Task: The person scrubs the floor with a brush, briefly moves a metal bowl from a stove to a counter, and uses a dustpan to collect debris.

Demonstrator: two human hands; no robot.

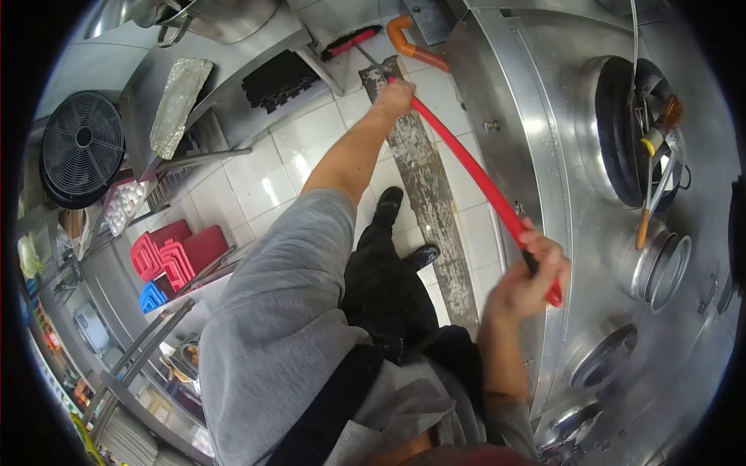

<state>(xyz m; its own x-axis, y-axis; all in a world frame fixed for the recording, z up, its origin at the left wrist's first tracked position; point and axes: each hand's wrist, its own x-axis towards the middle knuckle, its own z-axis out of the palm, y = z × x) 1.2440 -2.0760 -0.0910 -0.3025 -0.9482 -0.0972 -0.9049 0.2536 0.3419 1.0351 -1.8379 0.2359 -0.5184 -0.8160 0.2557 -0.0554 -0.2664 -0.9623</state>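
Note:
A broom with a red handle stretches diagonally across the view in both my hands. My left hand, arm reaching far forward, is closed around the lower part of the handle. Close to my body at the right, my right hand grips the black-and-red top end and looks slightly blurred. The broom head, red with dark bristles, is down at the far end of the tiled floor, near an orange pipe. Beneath the handle, a long worn plank lies along the floor beside my black shoes.
A steel cooking range runs along the right, with a wok, brush and ladles. On the left are a steel counter, a round fan, an egg tray and red bins. A large pot stands at upper left.

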